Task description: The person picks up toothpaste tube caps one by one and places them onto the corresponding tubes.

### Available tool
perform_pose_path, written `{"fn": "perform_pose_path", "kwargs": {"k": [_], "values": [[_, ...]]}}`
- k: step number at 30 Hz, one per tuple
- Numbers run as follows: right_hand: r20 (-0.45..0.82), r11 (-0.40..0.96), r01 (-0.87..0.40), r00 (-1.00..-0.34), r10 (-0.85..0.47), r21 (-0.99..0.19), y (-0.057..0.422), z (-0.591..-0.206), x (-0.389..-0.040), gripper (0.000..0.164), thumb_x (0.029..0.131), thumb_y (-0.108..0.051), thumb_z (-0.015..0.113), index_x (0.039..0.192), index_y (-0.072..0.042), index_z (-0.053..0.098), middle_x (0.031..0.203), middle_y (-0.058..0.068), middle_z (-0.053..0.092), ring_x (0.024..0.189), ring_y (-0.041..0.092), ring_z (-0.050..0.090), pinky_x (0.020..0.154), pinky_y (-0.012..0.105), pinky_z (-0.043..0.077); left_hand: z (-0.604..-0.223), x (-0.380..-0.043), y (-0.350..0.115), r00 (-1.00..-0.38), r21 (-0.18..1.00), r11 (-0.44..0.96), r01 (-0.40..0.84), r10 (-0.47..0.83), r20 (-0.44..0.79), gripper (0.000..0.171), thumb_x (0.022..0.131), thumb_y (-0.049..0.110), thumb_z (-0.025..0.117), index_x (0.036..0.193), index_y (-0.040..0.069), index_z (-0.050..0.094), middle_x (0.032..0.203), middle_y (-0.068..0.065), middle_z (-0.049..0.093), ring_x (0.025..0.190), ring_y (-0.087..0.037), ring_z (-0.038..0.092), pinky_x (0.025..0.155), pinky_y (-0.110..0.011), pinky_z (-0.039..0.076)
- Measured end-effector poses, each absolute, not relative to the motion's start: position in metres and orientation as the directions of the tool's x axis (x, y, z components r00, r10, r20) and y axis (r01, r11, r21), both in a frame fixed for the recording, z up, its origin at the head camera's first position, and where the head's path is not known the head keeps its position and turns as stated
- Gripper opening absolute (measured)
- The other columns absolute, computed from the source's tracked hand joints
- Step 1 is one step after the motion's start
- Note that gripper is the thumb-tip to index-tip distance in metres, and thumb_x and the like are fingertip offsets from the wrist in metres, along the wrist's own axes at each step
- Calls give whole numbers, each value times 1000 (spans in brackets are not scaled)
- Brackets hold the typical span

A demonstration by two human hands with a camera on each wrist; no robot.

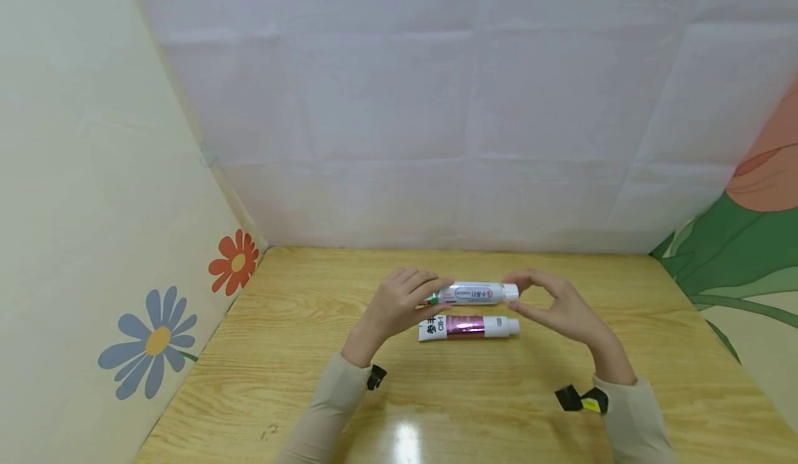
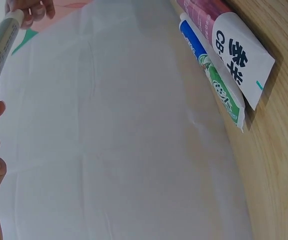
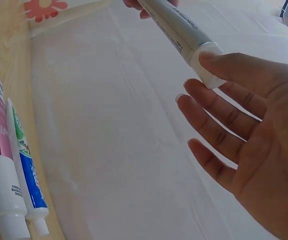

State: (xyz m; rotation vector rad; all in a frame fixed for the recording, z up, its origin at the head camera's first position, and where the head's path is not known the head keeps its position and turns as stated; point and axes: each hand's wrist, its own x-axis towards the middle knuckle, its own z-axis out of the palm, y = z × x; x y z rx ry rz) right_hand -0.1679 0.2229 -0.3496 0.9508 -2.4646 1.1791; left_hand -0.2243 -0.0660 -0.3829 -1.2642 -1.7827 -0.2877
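Note:
A white toothpaste tube (image 1: 476,293) with a green end is held up sideways above the table. My left hand (image 1: 399,305) grips its flat end between thumb and fingers. At the other end, my right hand (image 1: 564,311) has thumb and forefinger at the white cap (image 3: 207,62); the right wrist view shows the thumb on it and the other fingers spread. Beneath lies a purple and white toothpaste tube (image 1: 466,327), cap to the right. Beside that, a smaller blue and green toothpaste tube (image 2: 216,80) shows in both wrist views; in the head view the held tube hides it.
The wooden table (image 1: 299,353) ends at a white sheet (image 1: 386,131) hung across the back. Painted flowers decorate the left wall (image 1: 75,242), and large green leaves (image 1: 729,242) the right one. Black straps (image 1: 377,377) sit at my wrists.

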Motion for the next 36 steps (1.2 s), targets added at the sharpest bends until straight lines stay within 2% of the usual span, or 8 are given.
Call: {"fn": "perform_pose_path", "kwargs": {"k": [6,11,21,29,34,36], "values": [[474,455,-650,-758,-449,-609,232,-371,-182,37,79,-5,71,113,-17,61,99,-8,64,91,6,58,93,40,37,-382,-224,-66,-58,-300,445,844,632,773,42,79,37,71,113,13,65,93,1,66,75,-8,58,70,-20,49],[475,444,-657,-750,-460,-609,234,-374,-185,35,81,-8,70,113,-21,62,99,-11,64,90,5,58,91,42,38,-383,-224,-66,-55,-298,442,846,628,776,42,79,37,72,113,13,65,92,1,66,76,-9,58,70,-20,49],[467,459,-652,-755,-460,-603,234,-373,-183,29,83,-8,68,110,-19,65,98,-10,65,88,6,58,87,43,41,-384,-225,-65,-42,-320,444,837,635,772,43,78,38,72,113,13,65,92,1,66,77,-9,58,69,-19,49],[447,470,-635,-769,-456,-613,224,-353,-170,21,82,-1,66,102,-6,67,94,0,67,86,7,57,85,53,42,-384,-224,-65,-44,-326,450,832,639,768,50,71,36,78,113,14,66,92,2,65,75,-8,57,66,-19,47],[426,480,-615,-785,-450,-626,229,-363,-176,19,84,-6,66,102,-12,68,101,1,68,94,8,59,88,55,43,-384,-224,-65,-48,-325,452,831,639,767,53,67,36,81,113,14,66,92,2,65,76,-9,57,67,-20,48],[416,490,-608,-791,-449,-625,232,-369,-180,18,86,-9,65,102,-15,68,101,-3,68,96,9,59,88,52,45,-383,-224,-65,-50,-324,453,831,640,766,53,68,36,81,113,14,66,93,2,65,76,-9,57,68,-20,48]]}}
